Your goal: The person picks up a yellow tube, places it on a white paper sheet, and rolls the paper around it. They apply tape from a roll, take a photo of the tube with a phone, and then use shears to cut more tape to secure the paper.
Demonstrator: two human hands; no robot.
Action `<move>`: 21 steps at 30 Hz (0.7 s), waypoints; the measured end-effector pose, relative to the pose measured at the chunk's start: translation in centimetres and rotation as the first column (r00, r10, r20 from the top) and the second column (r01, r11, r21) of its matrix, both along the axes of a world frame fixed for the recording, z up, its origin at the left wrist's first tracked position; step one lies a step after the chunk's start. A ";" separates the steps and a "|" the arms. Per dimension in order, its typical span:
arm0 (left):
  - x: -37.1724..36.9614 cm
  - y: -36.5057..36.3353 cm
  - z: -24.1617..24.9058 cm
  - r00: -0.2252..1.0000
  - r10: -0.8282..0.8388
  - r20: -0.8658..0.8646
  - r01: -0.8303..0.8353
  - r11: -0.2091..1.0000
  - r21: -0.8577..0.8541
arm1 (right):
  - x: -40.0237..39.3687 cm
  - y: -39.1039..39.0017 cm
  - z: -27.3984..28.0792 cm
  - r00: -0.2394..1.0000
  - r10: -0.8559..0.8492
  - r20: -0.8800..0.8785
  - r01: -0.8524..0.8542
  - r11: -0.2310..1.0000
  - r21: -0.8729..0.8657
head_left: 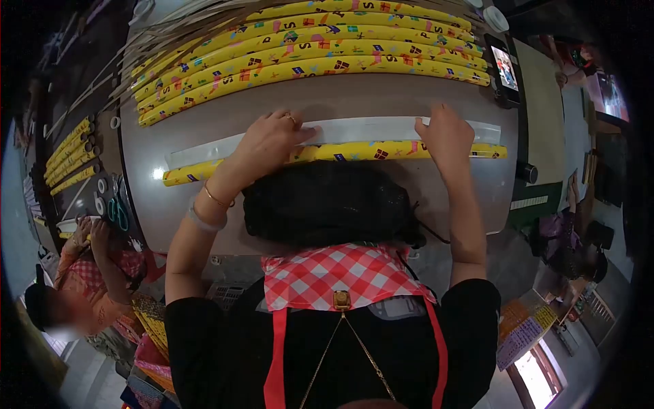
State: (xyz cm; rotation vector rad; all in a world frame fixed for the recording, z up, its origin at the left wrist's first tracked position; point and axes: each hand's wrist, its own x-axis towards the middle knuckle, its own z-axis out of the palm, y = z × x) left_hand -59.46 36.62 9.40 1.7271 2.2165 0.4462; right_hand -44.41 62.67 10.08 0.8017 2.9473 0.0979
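Note:
A yellow printed wrapping-paper roll (354,151) lies crosswise on the table in front of me. Along its far side runs a strip of clear plastic film (368,128). My left hand (272,140), with a ring and bracelets at the wrist, is over the roll's left half. Its fingers are curled at the film, and the thumb points right. My right hand (447,133) is at the right part of the roll, fingers bent and thumb against the film. Both sets of fingertips are partly hidden. A black cloth bundle (330,201) sits between my forearms, close to the roll.
Several finished-looking yellow rolls (313,71) lie side by side at the far edge, near thin brown strips (170,41). A phone (504,68) stands at the right. Scissors (119,208) and more rolls (71,153) lie left, where a co-worker (95,286) handles something.

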 end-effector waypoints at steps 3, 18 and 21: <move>-0.4 -0.2 0.1 1.000 -0.006 -0.013 0.006 1.000 -0.006 | 0.0 -0.1 0.2 1.000 -0.012 -0.013 0.012 1.000 -0.017; 2.2 7.9 -1.6 0.994 -0.047 0.098 0.023 0.973 0.231 | 0.5 0.2 -0.6 0.991 0.004 -0.135 -0.017 0.995 -0.098; 1.8 7.6 -1.2 0.993 -0.116 0.014 0.115 0.992 0.054 | 0.5 0.3 -0.6 0.988 0.010 -0.155 -0.023 0.996 -0.085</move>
